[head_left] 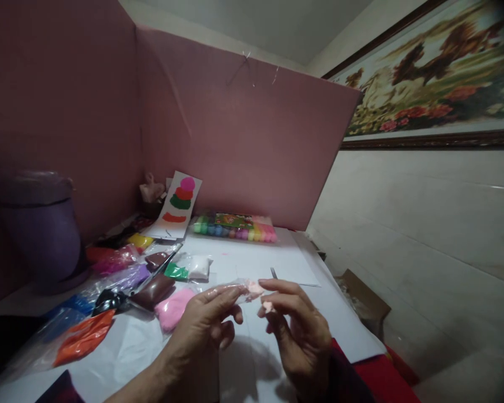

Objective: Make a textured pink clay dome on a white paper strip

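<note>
Above the white table, my left hand [205, 319] pinches a clear plastic bag with pale peach modelling clay [254, 289] at its right end. My right hand [300, 327] is just to the right, holding a small torn-off piece of peach clay [267, 307] between thumb and fingers. Its index finger reaches to the clay in the bag. Left of my left hand lies a bag of pink clay [174, 308]. A metal fork [274, 273] rests beyond my right hand, its handle hidden.
Several bags of clay lie at left, including an orange bag [84, 337] and a white one [199, 267]. A pack of coloured clay [235, 228] lies at the back, beside a painted card [174, 208]. A purple bin [44, 235] stands far left.
</note>
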The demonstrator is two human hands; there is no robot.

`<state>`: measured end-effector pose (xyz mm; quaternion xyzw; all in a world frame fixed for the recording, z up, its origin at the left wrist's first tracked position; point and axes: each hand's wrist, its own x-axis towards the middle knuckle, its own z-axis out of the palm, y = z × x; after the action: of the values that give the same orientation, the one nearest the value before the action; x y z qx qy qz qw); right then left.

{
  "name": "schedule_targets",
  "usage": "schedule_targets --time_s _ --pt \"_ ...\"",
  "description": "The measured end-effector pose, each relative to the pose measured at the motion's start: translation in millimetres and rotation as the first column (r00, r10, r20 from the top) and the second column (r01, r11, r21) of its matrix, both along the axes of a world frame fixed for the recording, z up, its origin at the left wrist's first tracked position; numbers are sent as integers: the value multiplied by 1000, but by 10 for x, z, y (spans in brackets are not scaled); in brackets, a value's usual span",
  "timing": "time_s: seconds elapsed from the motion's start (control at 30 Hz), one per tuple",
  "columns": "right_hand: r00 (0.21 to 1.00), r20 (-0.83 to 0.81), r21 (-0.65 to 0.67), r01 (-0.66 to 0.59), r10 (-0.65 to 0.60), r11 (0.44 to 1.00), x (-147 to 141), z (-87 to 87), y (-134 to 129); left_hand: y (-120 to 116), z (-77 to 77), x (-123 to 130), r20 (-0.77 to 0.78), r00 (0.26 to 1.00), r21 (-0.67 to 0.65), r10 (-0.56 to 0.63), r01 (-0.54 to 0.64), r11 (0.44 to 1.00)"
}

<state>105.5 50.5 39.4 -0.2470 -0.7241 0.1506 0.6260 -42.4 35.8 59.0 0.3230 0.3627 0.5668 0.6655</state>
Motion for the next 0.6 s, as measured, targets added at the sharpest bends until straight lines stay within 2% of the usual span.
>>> schedule_targets --time_s 0.1,0.2,0.3,0.43,0.5,0.6 --pt "983 -178 -165 11 -40 986 -9 10 33 13 4 -37 -12 999 14 -39 40 999" --pt "972 -235 -311 -76 1 947 -45 26 48 40 -36 -70 -31 995 43 -90 91 995" --pt "961 -270 -365 -154 54 918 -76 41 39 60 -63 -85 -17 993 52 -120 121 991" --pt "950 -308 -398 -173 46 901 -59 34 116 59 -26 -96 47 995 58 -89 86 995" --pt "922 -368 -438 -284 118 853 -42 18 194 64 1 -111 75 995 48 -69 65 997" --pt "870 -464 -498 -411 166 764 -36 -5 289 104 14 -146 105 989 30 -100 97 995"
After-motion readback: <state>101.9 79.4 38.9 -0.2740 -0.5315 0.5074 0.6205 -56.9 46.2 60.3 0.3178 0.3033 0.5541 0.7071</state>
